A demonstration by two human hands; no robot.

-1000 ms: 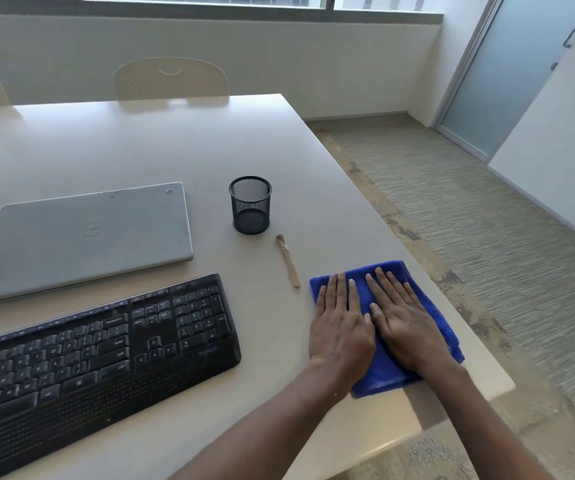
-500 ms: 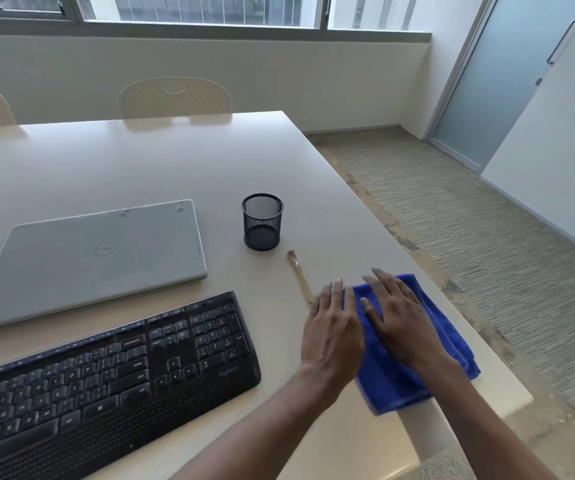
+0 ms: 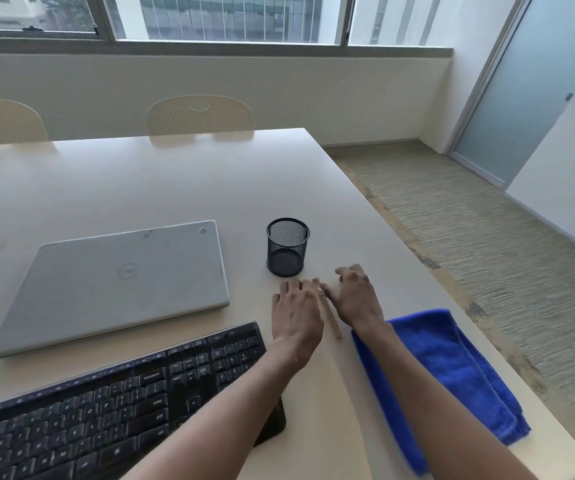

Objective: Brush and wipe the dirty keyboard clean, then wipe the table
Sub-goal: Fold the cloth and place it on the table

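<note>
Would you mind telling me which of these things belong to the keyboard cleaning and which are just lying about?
For the job: keyboard, brush, blue cloth, table.
Lying about: closed laptop, mesh pen cup, chairs.

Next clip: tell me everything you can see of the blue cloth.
The cloth is bright blue and plush, like microfibre. It is folded into a long thick pad, and its layered edges show at the near right corner. It lies flat on the table along the right edge, near the front corner. The right forearm crosses over its left side and hides that part; whether they touch cannot be told. The brush lies just left of its far end.
</note>
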